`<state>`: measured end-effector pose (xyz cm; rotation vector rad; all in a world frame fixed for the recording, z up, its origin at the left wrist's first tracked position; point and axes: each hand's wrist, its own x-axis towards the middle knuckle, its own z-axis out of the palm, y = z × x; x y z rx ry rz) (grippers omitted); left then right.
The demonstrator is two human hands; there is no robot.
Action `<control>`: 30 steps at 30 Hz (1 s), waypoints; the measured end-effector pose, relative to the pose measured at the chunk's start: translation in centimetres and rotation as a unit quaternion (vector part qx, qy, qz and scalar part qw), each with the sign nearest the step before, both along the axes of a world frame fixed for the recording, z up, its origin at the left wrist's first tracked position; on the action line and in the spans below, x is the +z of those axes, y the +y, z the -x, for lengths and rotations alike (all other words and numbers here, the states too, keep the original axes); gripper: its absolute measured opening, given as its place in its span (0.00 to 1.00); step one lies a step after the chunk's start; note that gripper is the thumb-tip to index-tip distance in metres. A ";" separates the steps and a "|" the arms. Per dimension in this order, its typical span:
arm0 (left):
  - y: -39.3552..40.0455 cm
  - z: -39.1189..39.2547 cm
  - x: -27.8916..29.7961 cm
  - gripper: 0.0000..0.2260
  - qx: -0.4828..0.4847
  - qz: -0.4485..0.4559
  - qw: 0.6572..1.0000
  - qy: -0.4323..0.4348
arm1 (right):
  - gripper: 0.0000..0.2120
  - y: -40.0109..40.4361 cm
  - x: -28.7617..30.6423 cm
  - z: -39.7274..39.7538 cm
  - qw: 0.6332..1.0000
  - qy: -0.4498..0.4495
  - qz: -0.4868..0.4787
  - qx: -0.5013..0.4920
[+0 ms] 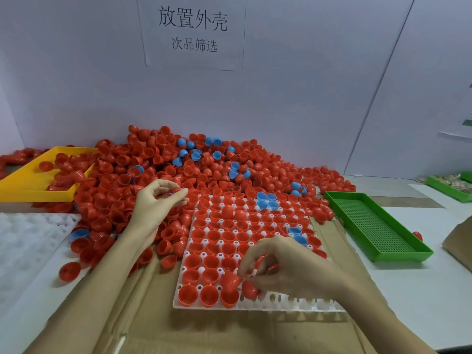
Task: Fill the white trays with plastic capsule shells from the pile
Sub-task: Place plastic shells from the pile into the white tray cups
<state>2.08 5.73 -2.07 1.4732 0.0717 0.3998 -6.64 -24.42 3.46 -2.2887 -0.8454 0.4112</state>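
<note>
A white tray (288,304) lies on cardboard in front of me, most of its cups filled with red capsule shells and a few blue ones. Its front right cups stand bare. Behind it spreads a big pile of red and blue shells (178,164). My right hand (286,267) hovers over the tray's front rows, fingers curled round red shells (249,290). My left hand (155,203) is at the pile's near edge by the tray's far left corner, pinching a red shell between thumb and fingers.
A yellow tray (23,185) holding several red shells sits at the left back. A second white tray (28,241) lies at the left. A green perforated tray (378,226) stands right of the work tray. A cardboard box corner (459,241) shows at the far right.
</note>
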 end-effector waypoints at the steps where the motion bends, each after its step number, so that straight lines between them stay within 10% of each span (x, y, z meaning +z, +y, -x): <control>1: 0.0 0.0 0.0 0.12 0.000 0.000 1.000 0.001 | 0.06 -0.2 0.1 -0.1 1.000 0.002 -0.002 -0.003; 18: 0.0 0.2 0.2 0.11 0.002 -0.007 1.000 0.007 | 0.14 0.3 -1.2 0.7 0.994 -0.094 0.061 -0.017; 30: -0.4 0.5 0.6 0.08 -0.016 -0.021 1.000 -0.010 | 0.09 1.5 -0.6 2.5 0.991 0.030 0.047 -0.126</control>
